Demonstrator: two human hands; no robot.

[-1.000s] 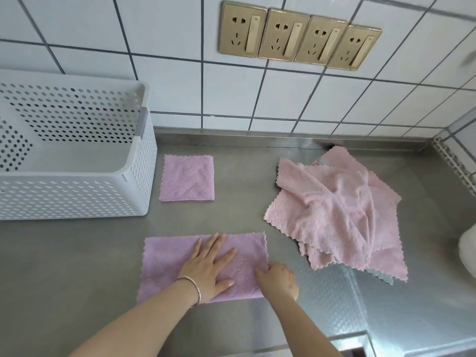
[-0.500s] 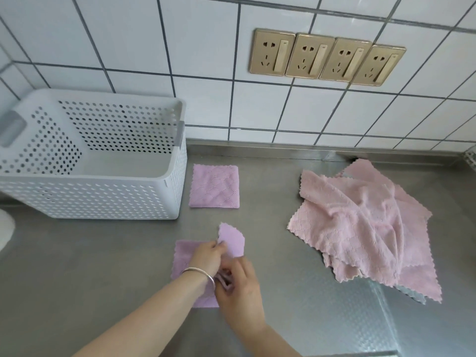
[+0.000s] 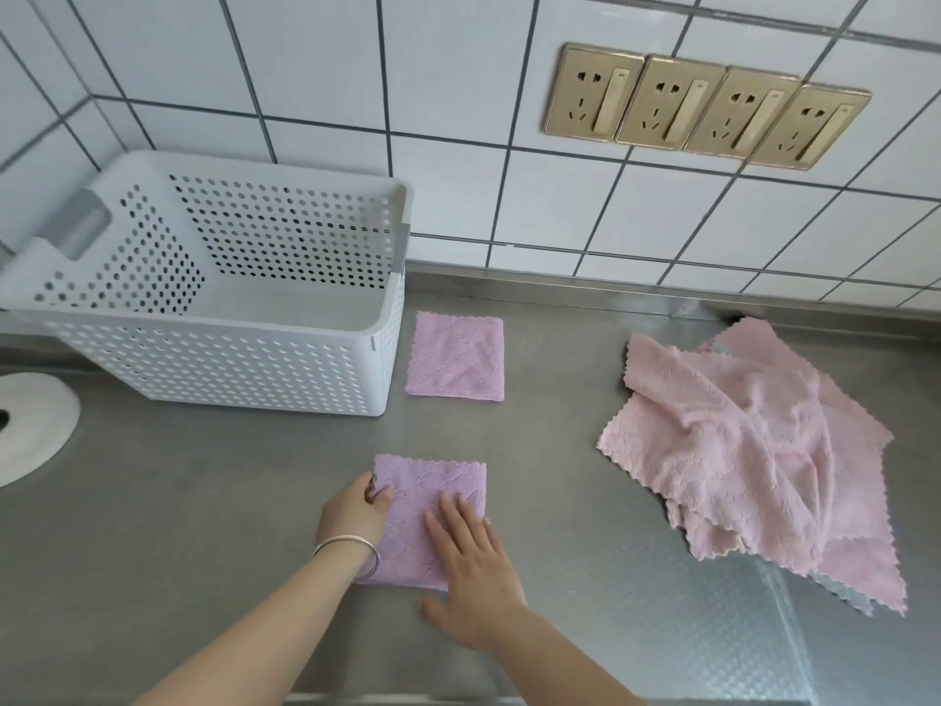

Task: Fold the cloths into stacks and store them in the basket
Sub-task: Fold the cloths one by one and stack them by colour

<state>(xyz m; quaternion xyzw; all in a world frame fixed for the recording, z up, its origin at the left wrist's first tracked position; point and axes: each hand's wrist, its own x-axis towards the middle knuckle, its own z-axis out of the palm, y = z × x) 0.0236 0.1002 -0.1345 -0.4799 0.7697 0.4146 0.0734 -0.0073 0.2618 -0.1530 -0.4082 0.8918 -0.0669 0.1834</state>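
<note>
A lilac cloth [image 3: 433,489], folded to a small square, lies on the steel counter in front of me. My left hand [image 3: 354,512] pinches its left edge between thumb and fingers. My right hand [image 3: 471,568] lies flat on its right half with fingers straight. A second folded lilac cloth [image 3: 457,356] lies farther back, just right of the white perforated basket [image 3: 234,364]. The basket holds no cloths that I can see. A loose heap of pink cloths [image 3: 753,450] lies at the right.
The steel counter [image 3: 203,501] meets a white tiled wall with a row of gold sockets [image 3: 705,112]. A round white object [image 3: 30,425] sits at the left edge. The counter's front edge runs just below my forearms.
The long half-folded cloth has been folded over from right to left into a small square. My right hand now lies flat on it, and the view has shifted left.
</note>
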